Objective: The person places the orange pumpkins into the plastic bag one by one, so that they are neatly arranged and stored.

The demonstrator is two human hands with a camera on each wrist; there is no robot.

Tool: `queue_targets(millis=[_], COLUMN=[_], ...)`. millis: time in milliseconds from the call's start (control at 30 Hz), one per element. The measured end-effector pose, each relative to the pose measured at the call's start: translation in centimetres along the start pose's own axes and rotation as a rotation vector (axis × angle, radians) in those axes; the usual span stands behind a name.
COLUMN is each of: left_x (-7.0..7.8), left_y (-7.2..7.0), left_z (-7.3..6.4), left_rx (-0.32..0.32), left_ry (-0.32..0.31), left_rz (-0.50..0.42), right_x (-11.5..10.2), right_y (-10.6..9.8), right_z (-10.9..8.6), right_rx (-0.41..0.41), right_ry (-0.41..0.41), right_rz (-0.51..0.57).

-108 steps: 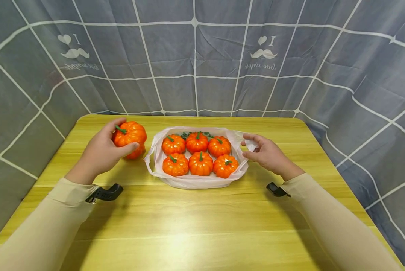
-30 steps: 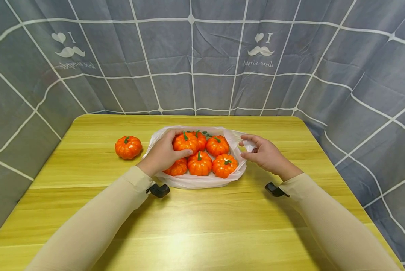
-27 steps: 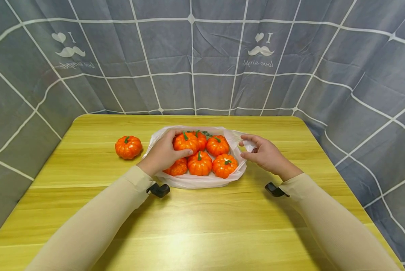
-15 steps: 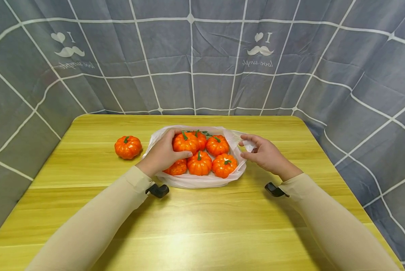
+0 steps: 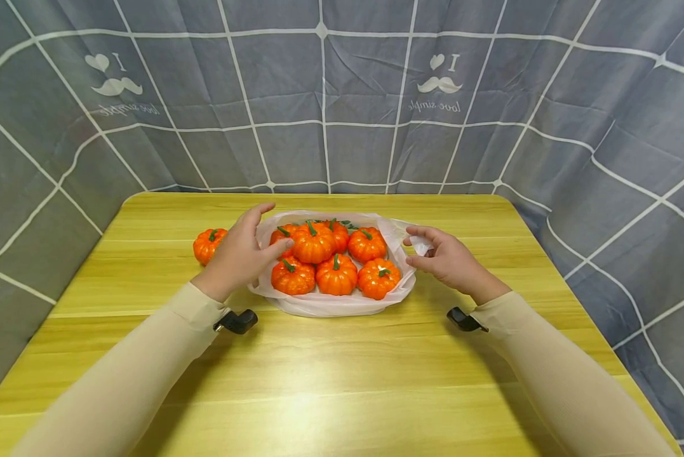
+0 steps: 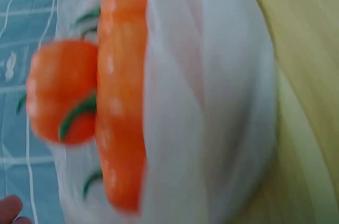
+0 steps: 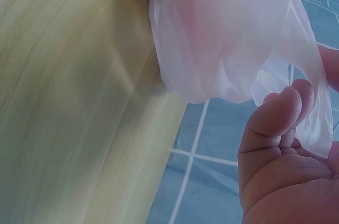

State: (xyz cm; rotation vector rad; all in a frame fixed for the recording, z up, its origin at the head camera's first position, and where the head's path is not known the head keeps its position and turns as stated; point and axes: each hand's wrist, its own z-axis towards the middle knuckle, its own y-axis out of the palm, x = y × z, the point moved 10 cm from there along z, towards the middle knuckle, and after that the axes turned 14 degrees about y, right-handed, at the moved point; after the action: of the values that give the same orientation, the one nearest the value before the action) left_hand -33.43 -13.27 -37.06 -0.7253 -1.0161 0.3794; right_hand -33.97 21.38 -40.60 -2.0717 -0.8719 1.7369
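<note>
A thin whitish plastic bag (image 5: pixel 330 308) lies open around several orange toy pumpkins (image 5: pixel 336 275) with green stems. One pumpkin (image 5: pixel 314 242) sits on top of the others, toward the back left. My left hand (image 5: pixel 235 257) hovers over the bag's left rim, thumb and fingers spread, holding nothing. Behind it, partly hidden, a single pumpkin (image 5: pixel 206 247) rests on the table. My right hand (image 5: pixel 451 261) holds the bag's handle (image 7: pixel 317 131) at the right side, with fingers curled around it in the right wrist view. The left wrist view is blurred.
The light wooden table (image 5: pixel 319 381) spreads around the bag. A grey-blue curtain (image 5: pixel 296 95) with white grid lines hangs behind and on both sides. Black straps (image 5: pixel 237 322) show at both wrists.
The left hand set the single pumpkin down on the table earlier, then held another in the bag. Now it has let go of that one and drawn back left. The right hand stays put.
</note>
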Motion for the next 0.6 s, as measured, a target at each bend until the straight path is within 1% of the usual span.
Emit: queue_targets(millis=[133, 200, 300, 467, 600], left_x=[-1.5, -2.6, -4.5, -7.8, -9.5], left_y=[-2.5, -3.5, -4.6, -5.6, -5.7], left_z=[-0.9, -1.4, -2.1, -3.5, -4.1], left_rx=[0.053, 0.064, 0.065, 0.042, 0.006], left_ry=[-0.01, -0.016, -0.043, -0.122, -0.17], left_rz=[0.092, 0.134, 0.182, 0.213, 0.204], right_x=[-0.1, -0.1, -0.1, -0.2, -0.3], right_y=[0.0, 0.0, 0.0, 0.1, 0.1], right_z=[-0.1, -0.1, -0.1, -0.1, -0.1], right_rx=[-0.001, -0.001, -0.002, -0.008, -0.007], right_ry=[0.003, 0.007, 0.011, 0.015, 0.006], right_rz=[-0.001, -0.002, -0.004, 0.006, 0.01])
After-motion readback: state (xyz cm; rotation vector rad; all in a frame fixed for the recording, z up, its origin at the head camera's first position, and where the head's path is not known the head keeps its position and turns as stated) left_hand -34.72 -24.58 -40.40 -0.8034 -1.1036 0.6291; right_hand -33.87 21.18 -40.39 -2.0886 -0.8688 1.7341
